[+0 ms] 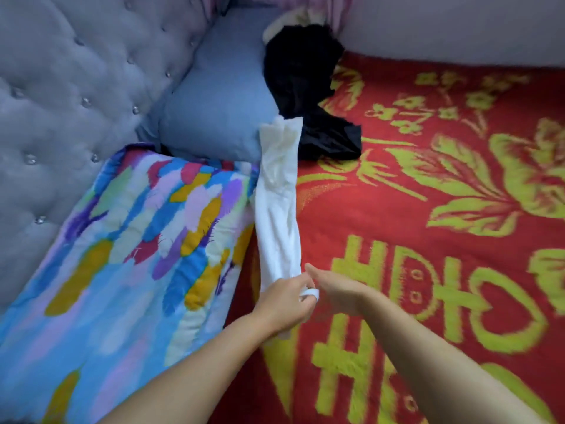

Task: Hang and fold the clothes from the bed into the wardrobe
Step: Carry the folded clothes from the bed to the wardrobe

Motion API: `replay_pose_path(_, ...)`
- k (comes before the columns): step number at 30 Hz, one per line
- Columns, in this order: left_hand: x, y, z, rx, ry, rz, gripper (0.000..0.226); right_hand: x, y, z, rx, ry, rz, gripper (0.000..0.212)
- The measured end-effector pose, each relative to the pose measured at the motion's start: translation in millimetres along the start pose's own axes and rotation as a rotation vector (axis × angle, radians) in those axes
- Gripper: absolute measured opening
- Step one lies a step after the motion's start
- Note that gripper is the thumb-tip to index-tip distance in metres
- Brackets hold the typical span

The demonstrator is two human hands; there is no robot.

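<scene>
Head view looks down on a bed covered by a red blanket (428, 185) patterned in yellow-green flowers and characters. A long white garment (279, 203), bunched into a narrow strip, lies stretched along the blanket's left edge, where the blanket meets a multicoloured quilt (122, 240). The strip's far end reaches up to a blue pillow (220, 96) and touches a crumpled black garment (308, 87), which lies partly on that pillow and partly on the blanket's upper left part. The strip's near end is gathered in both hands. The left hand (282, 302) has its fingers curled round the white cloth, gripping it, with more white fabric showing below the palm. The right hand (334, 289) sits just right of the left one, on the blanket side, its fingers bent toward the same bunched end; a small roll of white cloth shows between the two hands, but motion blur leaves it unclear whether the right fingers actually pinch it. Both forearms reach in from the lower edge, bare. Left of the quilt and pillow rises a grey tufted headboard (61, 102) studded with shiny buttons. Behind the black garment a pale, blurred object peeks out, too unclear to identify
</scene>
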State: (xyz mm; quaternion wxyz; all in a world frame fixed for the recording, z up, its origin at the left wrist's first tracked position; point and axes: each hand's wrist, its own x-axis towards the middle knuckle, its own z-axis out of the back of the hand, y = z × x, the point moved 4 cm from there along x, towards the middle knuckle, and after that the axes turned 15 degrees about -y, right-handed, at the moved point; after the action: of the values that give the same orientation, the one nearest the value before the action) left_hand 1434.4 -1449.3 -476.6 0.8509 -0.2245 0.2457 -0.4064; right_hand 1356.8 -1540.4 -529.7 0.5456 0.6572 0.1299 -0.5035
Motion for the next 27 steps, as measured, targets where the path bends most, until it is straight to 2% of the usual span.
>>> replay_pose_path(3, -17, -67, 26, -0.226, -0.039, 0.076, 0.023, -67, 22, 30, 0.052, 0.066, 0.025, 0.054)
replay_pose_path(7, -41, -158, 67, -0.458, -0.156, 0.091, 0.018, -162, 49, 95, 0.037, 0.062, 0.223, 0.059)
replay_pose_path(10, -57, -209, 97, -0.626, -0.158, 0.11, 0.02, -235, 67, 129, -0.054, 0.107, 0.385, 0.043)
replay_pose_path(11, -62, -225, 105, -0.701, -0.131, 0.121, 0.02, -258, 73, 138, -0.143, 0.075, 0.451, 0.035)
replay_pose_path(13, -70, -255, 123, -0.757, -0.066, 0.077, 0.019, -289, 86, 155, -0.372, -0.144, 0.602, 0.019)
replay_pose_path(15, -80, -284, 148, -0.711, -0.057, -0.031, 0.026, -318, 95, 183, -0.621, -0.445, 0.697, 0.018)
replay_pose_path(17, -86, -302, 179, -0.663, -0.084, -0.131, 0.026, -338, 98, 217, -0.842, -0.692, 0.68, 0.023)
replay_pose_path(18, -88, -308, 194, -0.642, -0.098, -0.159, 0.023, -349, 97, 236, -0.87, -0.772, 0.645, 0.024)
replay_pose_path(22, -90, -317, 236, -0.62, -0.245, -0.147, 0.01, -402, 105, 291, -0.716, -0.96, 0.649, 0.014)
replay_pose_path(25, -88, -316, 247, -0.767, -0.328, 0.008, 0.003, -433, 125, 298, -0.636, -0.991, 0.77, 0.017)
replay_pose_path(27, -91, -322, 252, -0.889, -0.369, 0.086, 0.01, -454, 133, 302, -0.651, -1.049, 0.82, 0.019)
